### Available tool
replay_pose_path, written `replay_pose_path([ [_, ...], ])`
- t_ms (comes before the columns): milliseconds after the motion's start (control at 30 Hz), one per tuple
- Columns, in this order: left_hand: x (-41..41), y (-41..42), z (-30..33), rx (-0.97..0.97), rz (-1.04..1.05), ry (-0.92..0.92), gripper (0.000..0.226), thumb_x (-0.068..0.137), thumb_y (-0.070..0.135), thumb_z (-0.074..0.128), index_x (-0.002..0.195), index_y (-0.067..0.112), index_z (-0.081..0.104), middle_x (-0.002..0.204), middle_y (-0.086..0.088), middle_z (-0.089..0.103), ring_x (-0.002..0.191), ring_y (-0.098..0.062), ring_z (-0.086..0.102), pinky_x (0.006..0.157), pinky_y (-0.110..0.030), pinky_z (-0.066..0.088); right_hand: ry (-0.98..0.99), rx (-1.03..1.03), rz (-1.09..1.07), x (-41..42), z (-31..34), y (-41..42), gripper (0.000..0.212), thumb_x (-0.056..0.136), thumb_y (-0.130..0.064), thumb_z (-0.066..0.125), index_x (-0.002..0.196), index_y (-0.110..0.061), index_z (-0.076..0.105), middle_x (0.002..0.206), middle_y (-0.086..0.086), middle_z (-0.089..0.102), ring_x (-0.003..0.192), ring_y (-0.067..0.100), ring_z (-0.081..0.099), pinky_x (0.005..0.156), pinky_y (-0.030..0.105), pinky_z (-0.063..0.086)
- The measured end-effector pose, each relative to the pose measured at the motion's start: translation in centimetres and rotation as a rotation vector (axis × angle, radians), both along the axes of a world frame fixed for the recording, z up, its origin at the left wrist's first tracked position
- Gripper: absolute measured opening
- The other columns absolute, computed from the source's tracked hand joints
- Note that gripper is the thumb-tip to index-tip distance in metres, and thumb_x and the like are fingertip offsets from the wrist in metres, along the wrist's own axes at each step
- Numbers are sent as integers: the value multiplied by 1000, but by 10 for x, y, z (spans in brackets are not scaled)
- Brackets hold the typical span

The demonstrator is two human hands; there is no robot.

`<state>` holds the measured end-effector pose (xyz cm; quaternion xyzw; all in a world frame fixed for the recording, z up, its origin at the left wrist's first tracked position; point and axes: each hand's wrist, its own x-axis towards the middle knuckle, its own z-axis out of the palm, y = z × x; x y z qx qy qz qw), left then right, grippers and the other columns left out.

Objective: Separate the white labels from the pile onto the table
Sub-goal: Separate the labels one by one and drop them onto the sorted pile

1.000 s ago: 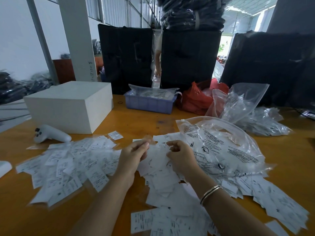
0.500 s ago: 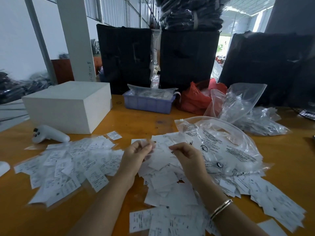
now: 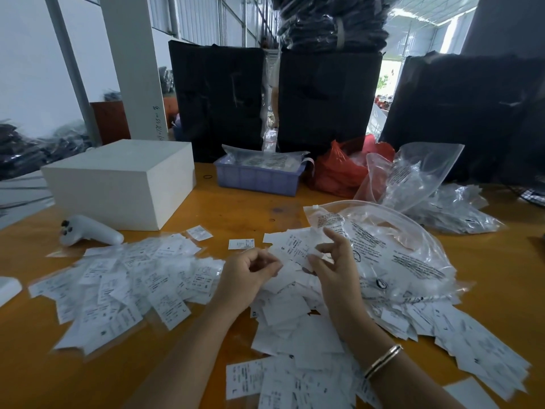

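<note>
A heap of white printed labels (image 3: 284, 315) lies on the orange table (image 3: 236, 211) in front of me and runs off to the lower right. To its left is a wider spread of labels (image 3: 132, 284). One single label (image 3: 241, 244) lies apart just beyond my hands. My left hand (image 3: 246, 280) rests at the heap's left edge with its fingers curled in, and I see no label in them. My right hand (image 3: 336, 267) hovers over the heap's far side with index finger and thumb raised and apart. A gold bangle sits on that wrist.
A large clear printed bag (image 3: 398, 255) lies right of my hands, partly over the labels. Further clear bags (image 3: 442, 202), a red bag (image 3: 336, 172) and a blue tray (image 3: 256, 180) stand behind. A white box (image 3: 118, 181) and white controller (image 3: 88, 231) are at left; black bags (image 3: 218, 93) line the far edge.
My hands were pinched together on a label over the heap. Now they have come apart: the right hand's fingers have spread and lifted, the left hand has curled shut.
</note>
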<state>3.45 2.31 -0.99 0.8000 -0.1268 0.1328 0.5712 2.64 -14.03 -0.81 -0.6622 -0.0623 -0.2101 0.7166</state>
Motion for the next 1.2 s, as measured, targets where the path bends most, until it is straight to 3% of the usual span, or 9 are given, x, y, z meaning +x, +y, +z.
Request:
replay_pose_path([
  [100, -1, 0, 1, 119, 28, -84, 15, 81, 23, 73, 76, 34, 62, 72, 15, 63, 74, 5, 57, 61, -5, 45, 10, 89, 20, 1, -1, 0, 37, 87, 4, 59, 103, -29, 60, 93, 0, 58, 74, 5, 65, 65, 20, 54],
  [200, -3, 0, 1, 205, 53, -113, 14, 81, 29, 72, 80, 36, 59, 77, 12, 63, 77, 3, 56, 62, -5, 45, 2, 132, -25, 0, 1, -3, 34, 86, 0, 62, 86, -33, 70, 84, -6, 68, 77, 9, 64, 67, 20, 53],
  [300, -2, 1, 0, 248, 71, -129, 11, 81, 31, 72, 83, 31, 61, 76, 13, 61, 72, 1, 57, 61, -5, 45, -49, 140, -67, -1, 4, -6, 36, 85, -1, 63, 82, -36, 72, 80, -10, 70, 74, 5, 64, 66, 17, 52],
  [533, -1, 4, 0, 313, 113, -217, 16, 81, 29, 72, 91, 18, 68, 76, 7, 64, 71, -5, 59, 63, -15, 50, -149, -174, -111, -5, 6, -7, 38, 86, 4, 60, 83, -33, 64, 78, -10, 63, 67, 0, 57, 61, 15, 50],
  [667, 0, 5, -1, 310, 121, -220, 17, 81, 31, 72, 91, 18, 68, 77, 7, 64, 71, -4, 59, 62, -13, 49, -207, -318, -151, -5, 5, -7, 41, 86, 5, 61, 84, -36, 60, 81, -11, 59, 66, -2, 53, 56, 10, 42],
  [867, 1, 5, -2, 317, 134, -197, 15, 81, 33, 71, 90, 21, 67, 76, 9, 63, 71, -5, 58, 62, -16, 50, -278, -332, -217, -2, 4, -8, 28, 84, 10, 61, 88, -18, 65, 83, -10, 59, 72, -2, 55, 61, 8, 42],
  [1200, 2, 6, -2, 320, 142, -173, 13, 82, 32, 71, 89, 23, 66, 74, 11, 62, 69, -3, 58, 60, -13, 47, -279, -337, -210, -4, 5, -8, 30, 85, 9, 60, 89, -20, 65, 83, -11, 59, 74, -2, 55, 62, 9, 43],
])
